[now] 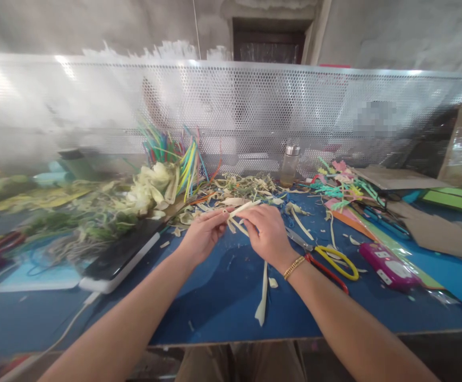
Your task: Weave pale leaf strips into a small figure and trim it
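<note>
front edge of blue surface [215,318] open, loose offcut [263,289] lying there, left hand [203,233] and right hand [268,233] mid-surface, fingers of both pinched on cream strip [247,207], scissors [336,260] just right, scrap pile [247,188] beyond, perforated screen [255,106] closing far edge

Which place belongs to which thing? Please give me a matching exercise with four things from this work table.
Things:
1. scissors
2. bottle
3. pale strip
4. black device

Places:
a. pinched between the left hand and the right hand
b. lying left of the left hand
c. upright by the perforated screen
d. lying just right of the right hand

Pairs: 1-d, 2-c, 3-a, 4-b
</note>
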`<act>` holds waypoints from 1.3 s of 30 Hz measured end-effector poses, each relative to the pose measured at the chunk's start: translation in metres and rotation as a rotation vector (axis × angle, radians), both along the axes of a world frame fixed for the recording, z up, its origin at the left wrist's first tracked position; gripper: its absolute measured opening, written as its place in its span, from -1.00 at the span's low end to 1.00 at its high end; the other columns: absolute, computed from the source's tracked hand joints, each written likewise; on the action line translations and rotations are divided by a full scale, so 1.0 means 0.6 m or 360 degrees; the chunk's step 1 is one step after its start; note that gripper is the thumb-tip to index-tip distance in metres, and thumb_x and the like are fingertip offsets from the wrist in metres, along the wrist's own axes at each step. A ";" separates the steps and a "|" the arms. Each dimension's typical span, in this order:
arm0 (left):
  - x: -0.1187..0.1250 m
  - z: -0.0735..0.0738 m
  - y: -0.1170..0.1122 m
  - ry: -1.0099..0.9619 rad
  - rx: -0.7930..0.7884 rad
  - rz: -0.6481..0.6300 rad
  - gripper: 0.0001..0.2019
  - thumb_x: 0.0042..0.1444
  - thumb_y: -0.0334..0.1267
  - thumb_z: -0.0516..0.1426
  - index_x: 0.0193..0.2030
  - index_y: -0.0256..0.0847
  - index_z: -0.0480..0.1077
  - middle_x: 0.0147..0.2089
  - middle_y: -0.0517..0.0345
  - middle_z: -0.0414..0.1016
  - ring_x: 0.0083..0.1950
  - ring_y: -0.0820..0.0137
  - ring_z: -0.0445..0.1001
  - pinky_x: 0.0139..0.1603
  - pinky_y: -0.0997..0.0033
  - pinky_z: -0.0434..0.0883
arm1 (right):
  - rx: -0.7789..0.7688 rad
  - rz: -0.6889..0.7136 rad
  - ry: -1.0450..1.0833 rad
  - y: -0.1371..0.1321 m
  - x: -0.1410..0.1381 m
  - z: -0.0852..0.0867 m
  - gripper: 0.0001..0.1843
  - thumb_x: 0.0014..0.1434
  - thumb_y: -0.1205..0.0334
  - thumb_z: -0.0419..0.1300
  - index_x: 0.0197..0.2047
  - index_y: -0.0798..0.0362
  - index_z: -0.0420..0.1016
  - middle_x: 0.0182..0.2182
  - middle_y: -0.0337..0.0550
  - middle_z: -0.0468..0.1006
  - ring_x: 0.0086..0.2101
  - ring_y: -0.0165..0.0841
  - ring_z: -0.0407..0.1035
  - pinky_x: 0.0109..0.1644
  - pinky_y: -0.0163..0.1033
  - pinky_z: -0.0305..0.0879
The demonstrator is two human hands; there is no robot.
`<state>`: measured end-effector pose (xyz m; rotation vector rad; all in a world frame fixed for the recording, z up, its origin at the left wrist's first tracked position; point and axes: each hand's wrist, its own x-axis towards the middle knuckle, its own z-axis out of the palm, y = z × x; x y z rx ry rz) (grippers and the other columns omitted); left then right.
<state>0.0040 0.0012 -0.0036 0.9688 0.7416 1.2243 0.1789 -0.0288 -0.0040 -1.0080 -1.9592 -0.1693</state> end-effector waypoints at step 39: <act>-0.007 -0.001 -0.007 0.0916 0.1036 -0.0023 -0.64 0.15 -0.26 0.15 0.10 -0.14 0.47 -0.03 0.03 0.57 0.01 0.24 0.47 0.09 0.25 0.34 | -0.0551 -0.0138 0.0676 0.023 -0.002 -0.019 -0.67 -0.01 -0.10 0.33 -0.45 0.00 0.47 -0.39 -0.20 0.53 -0.25 -0.27 0.36 -0.09 -0.16 0.18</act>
